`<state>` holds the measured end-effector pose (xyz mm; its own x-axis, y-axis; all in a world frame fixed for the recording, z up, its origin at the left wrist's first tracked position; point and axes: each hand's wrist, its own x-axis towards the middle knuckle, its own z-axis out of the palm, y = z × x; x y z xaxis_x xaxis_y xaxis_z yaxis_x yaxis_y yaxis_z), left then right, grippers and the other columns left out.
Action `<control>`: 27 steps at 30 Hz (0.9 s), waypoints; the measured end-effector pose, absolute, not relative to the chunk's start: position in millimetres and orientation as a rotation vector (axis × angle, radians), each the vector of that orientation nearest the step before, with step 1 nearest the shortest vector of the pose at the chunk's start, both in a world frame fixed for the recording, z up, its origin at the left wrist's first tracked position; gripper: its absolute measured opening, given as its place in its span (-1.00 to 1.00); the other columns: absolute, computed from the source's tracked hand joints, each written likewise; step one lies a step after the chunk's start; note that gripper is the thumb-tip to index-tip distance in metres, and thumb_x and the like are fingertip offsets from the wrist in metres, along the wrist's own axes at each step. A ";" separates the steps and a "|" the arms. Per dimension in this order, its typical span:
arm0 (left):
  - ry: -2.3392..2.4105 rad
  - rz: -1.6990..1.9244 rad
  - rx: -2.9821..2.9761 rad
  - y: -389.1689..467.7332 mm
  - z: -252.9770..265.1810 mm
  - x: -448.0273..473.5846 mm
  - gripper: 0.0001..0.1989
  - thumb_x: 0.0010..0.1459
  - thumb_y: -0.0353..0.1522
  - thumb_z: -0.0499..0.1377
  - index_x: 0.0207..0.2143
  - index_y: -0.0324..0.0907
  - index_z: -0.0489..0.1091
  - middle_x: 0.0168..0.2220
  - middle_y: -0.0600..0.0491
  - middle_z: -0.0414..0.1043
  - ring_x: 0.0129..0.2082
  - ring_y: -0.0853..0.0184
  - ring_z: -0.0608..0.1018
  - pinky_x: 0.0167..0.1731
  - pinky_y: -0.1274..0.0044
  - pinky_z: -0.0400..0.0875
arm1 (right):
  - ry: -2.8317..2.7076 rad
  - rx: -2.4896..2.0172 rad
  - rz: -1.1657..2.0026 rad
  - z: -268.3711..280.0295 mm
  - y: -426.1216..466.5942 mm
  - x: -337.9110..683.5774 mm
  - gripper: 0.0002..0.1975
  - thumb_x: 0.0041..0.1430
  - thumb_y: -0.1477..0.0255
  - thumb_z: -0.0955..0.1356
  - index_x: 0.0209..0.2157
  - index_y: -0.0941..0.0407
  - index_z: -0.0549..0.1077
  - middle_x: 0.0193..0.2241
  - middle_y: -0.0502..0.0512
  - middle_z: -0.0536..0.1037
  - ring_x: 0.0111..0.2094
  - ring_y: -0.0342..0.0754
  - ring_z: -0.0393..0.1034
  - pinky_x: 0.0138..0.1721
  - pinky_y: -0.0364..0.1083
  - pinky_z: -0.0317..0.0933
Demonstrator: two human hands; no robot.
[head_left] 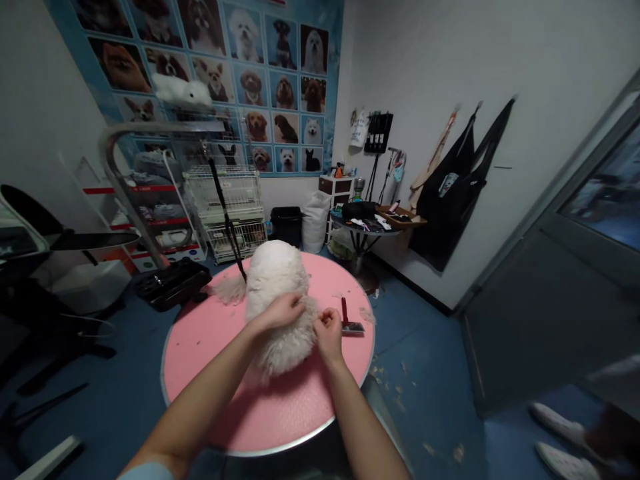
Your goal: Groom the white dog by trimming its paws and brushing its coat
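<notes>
A fluffy white dog [277, 273] is on the round pink grooming table [280, 417], its head not visible. My left hand [286, 309] lies on its coat, fingers curled in and closed on the fur. At the coat's right edge, my right hand [329, 330] is closed in a pinch, with fur at the fingertips. Just right of that hand rests a slicker brush [353, 327] with a dark red handle. A black leash strap [227, 220] hangs from the metal grooming arm [113, 143] and runs down beside the dog.
Loose fur [230, 291] lies on the table's far left, and more clippings [400, 393] dot the blue floor. Behind stand wire cages [225, 200], a black bin [287, 223] and a side table [367, 227] with tools. Another person's shoes [560, 427] show at lower right.
</notes>
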<state>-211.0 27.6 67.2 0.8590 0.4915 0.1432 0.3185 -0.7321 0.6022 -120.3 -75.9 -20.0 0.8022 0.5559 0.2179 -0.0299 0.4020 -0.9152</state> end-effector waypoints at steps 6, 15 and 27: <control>0.478 0.240 2.453 22.7 73.4 -208.3 -0.84 0.01 -0.34 0.05 -0.57 -0.22 0.27 -0.58 0.15 0.25 -0.55 0.42 0.29 -0.54 0.58 0.03 | -0.569 -1.070 0.395 -14.0 -70.9 -120.6 -0.75 -0.19 0.46 0.33 -0.40 0.08 0.20 -0.51 -0.13 0.26 -0.49 -0.20 0.18 -0.42 -0.18 0.10; 0.552 0.351 2.261 28.1 66.4 -206.4 -0.88 -0.04 -0.37 0.00 -0.58 -0.21 0.22 -0.58 0.16 0.17 -0.56 0.44 0.23 -0.55 0.59 0.04 | -0.578 -1.141 0.371 -19.7 -70.5 -121.2 -0.81 -0.16 0.48 0.28 -0.41 0.08 0.20 -0.53 -0.14 0.22 -0.53 -0.19 0.13 -0.47 -0.18 0.06; 0.467 0.276 2.172 31.4 64.5 -204.0 -0.84 -0.05 -0.34 0.01 -0.54 -0.25 0.29 -0.57 0.15 0.19 -0.56 0.45 0.22 -0.57 0.60 0.04 | -0.663 -1.117 0.398 -10.9 -60.9 -124.3 -0.78 -0.09 0.48 0.31 -0.35 0.08 0.20 -0.50 -0.13 0.27 -0.51 -0.18 0.18 -0.48 -0.19 0.09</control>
<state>-204.0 31.4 64.5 0.9049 0.4246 0.0298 0.2312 -0.5489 0.8033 -124.3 -60.9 -10.9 0.7443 0.6033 0.2864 0.0299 0.3984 -0.9167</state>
